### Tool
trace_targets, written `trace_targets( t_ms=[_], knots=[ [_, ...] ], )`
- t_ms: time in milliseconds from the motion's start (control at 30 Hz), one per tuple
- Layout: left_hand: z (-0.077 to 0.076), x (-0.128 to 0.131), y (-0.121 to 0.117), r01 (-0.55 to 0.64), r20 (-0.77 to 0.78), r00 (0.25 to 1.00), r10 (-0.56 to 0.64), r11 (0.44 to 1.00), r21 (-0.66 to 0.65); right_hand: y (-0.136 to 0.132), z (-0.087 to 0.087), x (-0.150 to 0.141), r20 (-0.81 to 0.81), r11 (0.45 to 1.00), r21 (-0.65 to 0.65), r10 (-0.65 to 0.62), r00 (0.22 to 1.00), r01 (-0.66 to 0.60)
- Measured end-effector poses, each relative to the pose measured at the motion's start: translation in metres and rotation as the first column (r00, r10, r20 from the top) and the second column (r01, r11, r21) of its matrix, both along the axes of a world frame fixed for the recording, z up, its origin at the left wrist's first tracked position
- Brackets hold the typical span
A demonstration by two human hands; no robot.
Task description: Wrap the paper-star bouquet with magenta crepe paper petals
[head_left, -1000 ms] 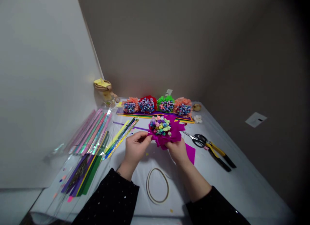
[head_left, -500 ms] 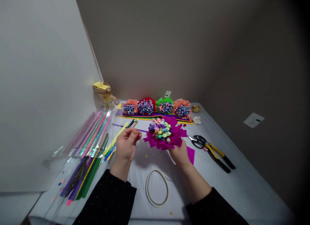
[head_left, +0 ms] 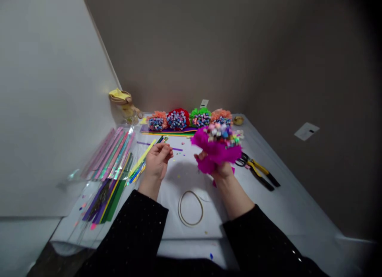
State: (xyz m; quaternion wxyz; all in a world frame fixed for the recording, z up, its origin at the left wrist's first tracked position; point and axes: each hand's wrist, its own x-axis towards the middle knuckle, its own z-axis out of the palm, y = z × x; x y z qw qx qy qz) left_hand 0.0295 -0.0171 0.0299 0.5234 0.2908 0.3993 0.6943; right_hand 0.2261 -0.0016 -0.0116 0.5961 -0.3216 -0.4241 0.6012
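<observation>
My right hand (head_left: 224, 172) is closed around the lower part of a small bouquet (head_left: 216, 148), raised over the right side of the table. Crinkled magenta paper wraps its cluster of tiny multicoloured paper stars. The bouquet is tilted, and its stem end is hidden by the hand. To the left, my left hand (head_left: 156, 162) has thumb and fingertips pinched together above the table; whatever is between them is too small to make out. On the table between my forearms lies a thin cream ring (head_left: 180, 210) that looks like a roll of narrow tape.
Black-handled scissors (head_left: 241, 161) and yellow-and-black pliers (head_left: 262, 173) lie at the right. Several finished bouquets (head_left: 178, 120) line the back. Packs of coloured paper strips (head_left: 112, 153) cover the left side, near a yellow-topped jar (head_left: 125, 106). Walls rise left and behind.
The bouquet has turned in my right hand, its stars now facing up and away, and has moved up and right. My left hand keeps its pinch. The view has shifted slightly.
</observation>
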Motion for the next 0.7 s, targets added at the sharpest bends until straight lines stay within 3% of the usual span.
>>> trace_targets(
  t_ms=[67, 133, 200, 267, 367, 400, 467, 533, 600, 667, 700],
  knots=[
    [0.002, 0.006, 0.0, 0.001, -0.232, 0.973, 0.004, 1.0, 0.023, 0.01, -0.002, 0.002, -0.179, 0.993, -0.09, -0.086, 0.98, 0.071],
    [0.008, 0.013, -0.003, 0.062, -0.508, 0.86, -0.041, 0.998, 0.025, 0.021, -0.005, 0.006, -0.215, 0.964, -0.174, -0.235, 0.948, 0.2],
    [0.014, 0.019, -0.011, 0.185, -0.76, 0.639, -0.12, 0.983, 0.0, 0.029, -0.008, 0.01, -0.214, 0.942, -0.219, -0.299, 0.93, 0.253],
    [0.017, 0.026, -0.022, 0.329, -0.928, 0.325, -0.183, 0.942, -0.071, 0.032, -0.009, 0.011, -0.23, 0.939, -0.215, -0.317, 0.92, 0.27],
    [0.01, 0.034, -0.041, 0.476, -0.967, -0.09, -0.238, 0.843, -0.251, 0.029, -0.004, 0.008, -0.272, 0.948, -0.197, -0.299, 0.915, 0.251],
    [0.005, 0.037, -0.047, 0.507, -0.953, -0.188, -0.239, 0.807, -0.303, 0.027, -0.002, 0.006, -0.29, 0.95, -0.201, -0.291, 0.912, 0.239],
    [-0.006, 0.04, -0.055, 0.547, -0.925, -0.311, -0.22, 0.754, -0.364, 0.023, 0.003, 0.004, -0.312, 0.953, -0.215, -0.274, 0.91, 0.213],
    [-0.015, 0.041, -0.059, 0.55, -0.911, -0.347, -0.223, 0.738, -0.391, 0.02, 0.007, 0.002, -0.291, 0.956, -0.226, -0.249, 0.924, 0.186],
    [-0.019, 0.038, -0.062, 0.538, -0.917, -0.295, -0.269, 0.746, -0.392, 0.018, 0.011, 0.0, -0.252, 0.959, -0.24, -0.213, 0.944, 0.153],
    [-0.019, 0.031, -0.067, 0.505, -0.918, -0.142, -0.371, 0.77, -0.39, 0.016, 0.013, -0.001, -0.249, 0.958, -0.265, -0.18, 0.952, 0.112],
    [-0.017, 0.026, -0.07, 0.481, -0.897, -0.022, -0.442, 0.782, -0.397, 0.015, 0.014, -0.002, -0.26, 0.956, -0.278, -0.169, 0.951, 0.094]
  ],
)
